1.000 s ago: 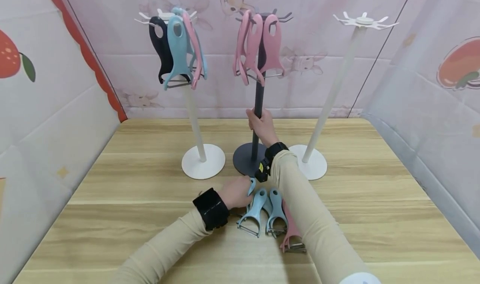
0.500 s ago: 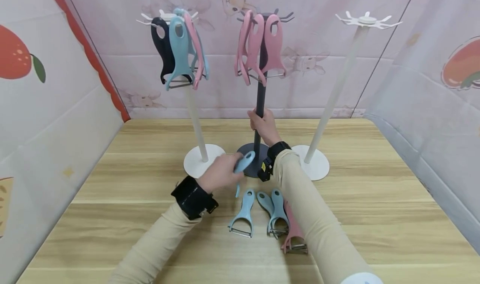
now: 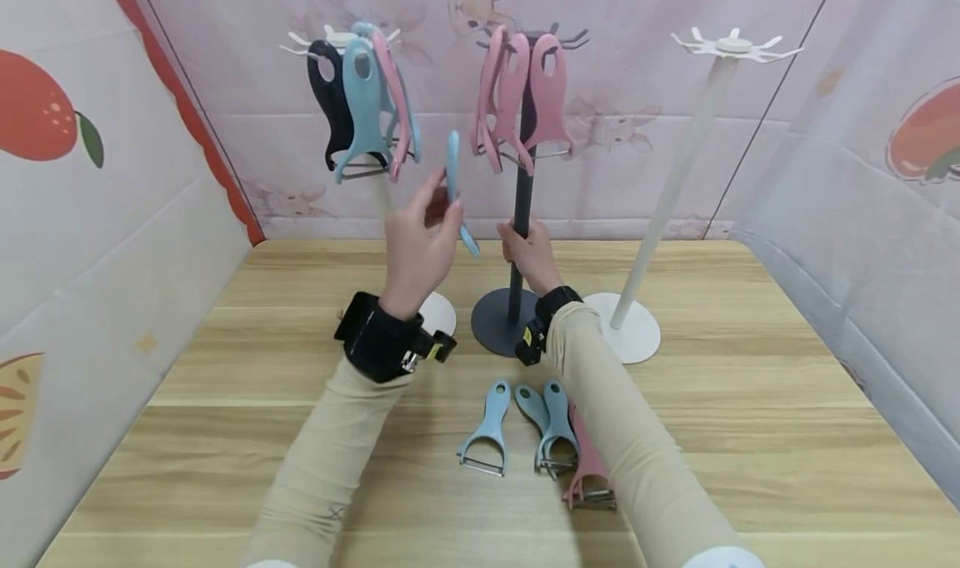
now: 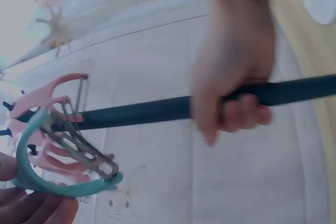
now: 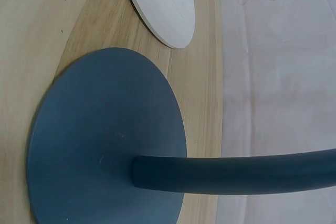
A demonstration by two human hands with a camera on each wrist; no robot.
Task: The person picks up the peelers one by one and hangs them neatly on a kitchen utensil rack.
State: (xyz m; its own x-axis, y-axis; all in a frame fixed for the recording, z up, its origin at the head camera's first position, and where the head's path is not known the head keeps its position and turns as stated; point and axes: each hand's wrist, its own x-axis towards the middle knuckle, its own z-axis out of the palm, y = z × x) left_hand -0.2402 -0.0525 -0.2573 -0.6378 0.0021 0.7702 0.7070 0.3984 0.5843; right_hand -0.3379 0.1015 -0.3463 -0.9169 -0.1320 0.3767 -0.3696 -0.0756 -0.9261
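**Blue peeler (image 3: 453,166) pinched in mid-air, dark stand (image 3: 526,191) gripped alongside**

The blue peeler is edge-on to the head view, above the counter (image 3: 202,459), between the hanging groups and below the prongs. Its handle end points up and its bladed end down, leaning right. The left hand (image 3: 420,247) pinches it between thumb and fingers; the left wrist view shows the metal blade (image 4: 79,150) clear of them, so the hold probably spares the fingertips.

The right hand (image 3: 534,255) has its fingers curled round the dark stand's lower pole, likely to steady it, since its load sits high. That load is three pink peelers (image 3: 550,92), hung at their handle holes so the blades fall lowest.

Left of these, a white stand (image 3: 440,311), partly hidden by the left hand and wrist, carries a black peeler (image 3: 335,105), a pink one and blue ones. Nearer the person, more blue peelers (image 3: 493,418) lie with handles pointing away, beside pink (image 3: 587,459) partly under the right sleeve (image 3: 637,434). Another white stand (image 3: 671,180) rises at the right, its broad disc base presumably there for balance.
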